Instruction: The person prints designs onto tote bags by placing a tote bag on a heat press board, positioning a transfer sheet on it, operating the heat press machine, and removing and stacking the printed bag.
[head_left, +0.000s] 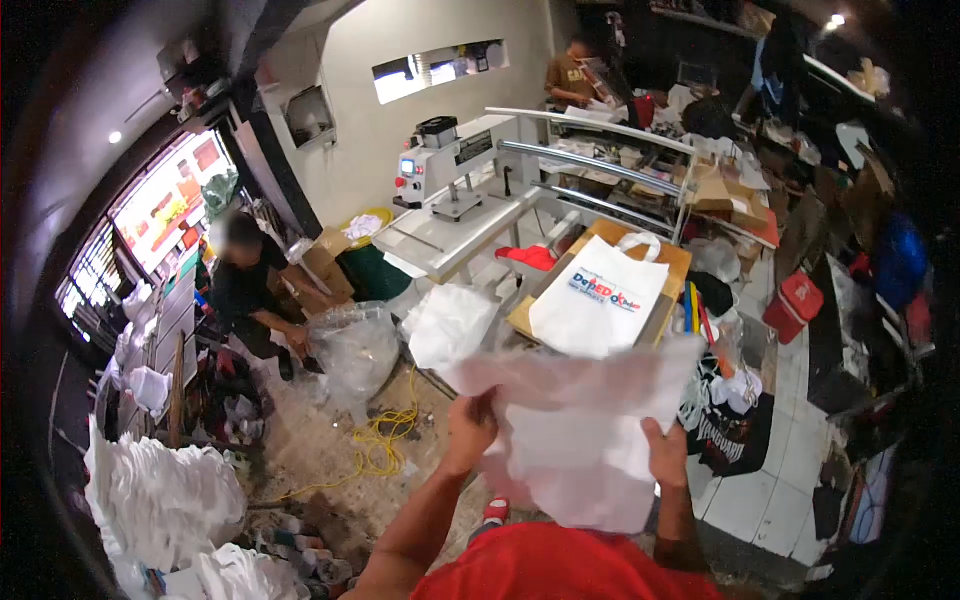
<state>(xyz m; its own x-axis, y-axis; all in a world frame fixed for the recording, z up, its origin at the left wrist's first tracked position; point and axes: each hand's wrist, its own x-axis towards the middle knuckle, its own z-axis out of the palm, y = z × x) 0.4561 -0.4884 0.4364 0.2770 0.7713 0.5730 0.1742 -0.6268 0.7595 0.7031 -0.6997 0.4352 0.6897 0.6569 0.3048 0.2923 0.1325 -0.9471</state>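
Note:
A thin white sheet or bag (580,440), partly blurred, is stretched between my two hands in front of my red shirt. My left hand (472,432) grips its left side, fingers closed on the edge. My right hand (666,455) holds the right side, with the thumb on the near face and the fingers hidden behind. Just beyond it, a white bag with printed red and blue lettering (600,295) lies flat on a wooden board (518,318). Left of that board is a bunched white bag or cloth (450,325).
A press machine (455,165) stands on a white table behind. At the left, a person (250,290) bends over a clear plastic bag (355,350). Yellow cord (385,440) crosses the floor. White piles (165,500) sit lower left; another person (570,80) is at the back.

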